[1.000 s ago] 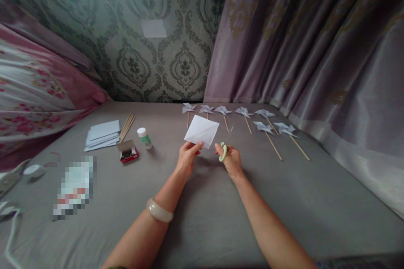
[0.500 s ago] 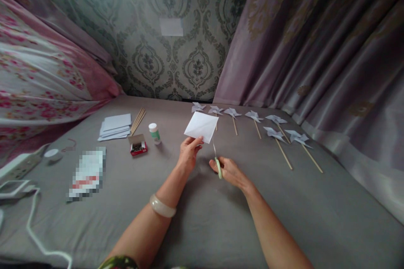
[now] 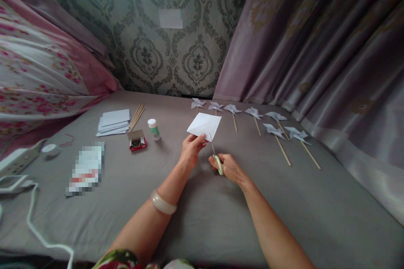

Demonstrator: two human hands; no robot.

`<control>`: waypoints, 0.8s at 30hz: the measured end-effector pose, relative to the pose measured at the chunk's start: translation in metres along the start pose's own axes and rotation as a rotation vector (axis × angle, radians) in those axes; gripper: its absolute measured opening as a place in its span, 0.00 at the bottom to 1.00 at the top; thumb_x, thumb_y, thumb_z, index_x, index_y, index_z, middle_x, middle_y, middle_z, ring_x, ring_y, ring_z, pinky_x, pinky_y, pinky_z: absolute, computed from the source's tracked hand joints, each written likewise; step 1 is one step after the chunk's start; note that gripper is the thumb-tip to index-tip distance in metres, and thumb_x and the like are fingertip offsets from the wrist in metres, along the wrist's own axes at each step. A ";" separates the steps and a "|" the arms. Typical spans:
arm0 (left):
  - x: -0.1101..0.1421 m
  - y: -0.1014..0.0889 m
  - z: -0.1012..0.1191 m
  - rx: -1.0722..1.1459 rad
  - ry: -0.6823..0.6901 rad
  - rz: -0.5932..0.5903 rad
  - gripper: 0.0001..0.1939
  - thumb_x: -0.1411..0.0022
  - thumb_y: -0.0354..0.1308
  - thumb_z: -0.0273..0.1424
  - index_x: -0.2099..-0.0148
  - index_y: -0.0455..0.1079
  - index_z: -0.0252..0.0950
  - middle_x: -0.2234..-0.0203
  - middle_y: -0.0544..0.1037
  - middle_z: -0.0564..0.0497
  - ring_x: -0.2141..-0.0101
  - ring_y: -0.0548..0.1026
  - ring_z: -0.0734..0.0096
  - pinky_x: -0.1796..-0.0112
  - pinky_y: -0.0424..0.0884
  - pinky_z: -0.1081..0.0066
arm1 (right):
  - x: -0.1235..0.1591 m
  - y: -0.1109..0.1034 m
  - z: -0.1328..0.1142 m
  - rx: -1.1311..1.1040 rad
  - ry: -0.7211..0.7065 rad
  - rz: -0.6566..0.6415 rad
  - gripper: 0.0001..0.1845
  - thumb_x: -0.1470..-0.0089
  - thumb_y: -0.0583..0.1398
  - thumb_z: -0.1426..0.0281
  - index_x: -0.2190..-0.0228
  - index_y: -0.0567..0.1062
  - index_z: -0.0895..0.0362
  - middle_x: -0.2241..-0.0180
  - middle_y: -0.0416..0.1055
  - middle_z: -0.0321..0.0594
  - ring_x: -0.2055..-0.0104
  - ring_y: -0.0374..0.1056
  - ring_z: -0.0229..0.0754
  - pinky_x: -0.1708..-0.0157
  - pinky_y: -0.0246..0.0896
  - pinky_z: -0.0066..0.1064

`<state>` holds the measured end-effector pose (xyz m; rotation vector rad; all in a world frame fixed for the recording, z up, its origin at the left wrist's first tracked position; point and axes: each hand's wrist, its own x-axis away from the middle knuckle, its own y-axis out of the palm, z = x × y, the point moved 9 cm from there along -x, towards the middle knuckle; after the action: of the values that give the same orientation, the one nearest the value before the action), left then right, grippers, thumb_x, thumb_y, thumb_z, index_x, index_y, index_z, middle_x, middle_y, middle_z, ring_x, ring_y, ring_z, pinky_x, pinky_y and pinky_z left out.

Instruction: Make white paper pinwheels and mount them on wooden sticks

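Note:
My left hand point(image 3: 192, 149) pinches the near edge of a white square sheet of paper point(image 3: 204, 125), holding it up above the grey cloth. My right hand point(image 3: 229, 167) is closed around the pale green handles of a pair of scissors point(image 3: 218, 164). The scissor blades point up and away, and meet the paper's near corner, just right of my left fingers. Beyond the paper, several white paper pinwheels point(image 3: 232, 109) on wooden sticks lie in a row that curves down to the right.
At the left lie a stack of white paper point(image 3: 114, 120), wooden sticks point(image 3: 136, 117), a small red box of metal pieces point(image 3: 137, 143) and a white-capped bottle point(image 3: 154, 129). Farther left are a blurred packet point(image 3: 86, 169), a power strip point(image 3: 22, 160) and a white cable point(image 3: 31, 222).
The scissor blades have moved from beside the paper's right edge onto its near corner. The paper has shifted slightly right and tilted flatter. The view has dipped a little.

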<state>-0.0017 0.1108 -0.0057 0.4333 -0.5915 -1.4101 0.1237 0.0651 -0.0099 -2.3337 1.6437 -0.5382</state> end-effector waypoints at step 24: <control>-0.001 0.000 0.001 0.007 0.007 -0.012 0.15 0.62 0.71 0.33 0.69 0.73 0.34 0.74 0.77 0.52 0.74 0.72 0.76 0.70 0.66 0.74 | 0.000 -0.006 0.001 -0.041 0.066 0.084 0.31 0.64 0.62 0.41 0.85 0.66 0.58 0.85 0.62 0.33 0.82 0.52 0.31 0.79 0.48 0.27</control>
<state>-0.0022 0.1118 -0.0055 0.4480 -0.5884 -1.4180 0.1289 0.0668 -0.0086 -2.2859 1.7897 -0.5758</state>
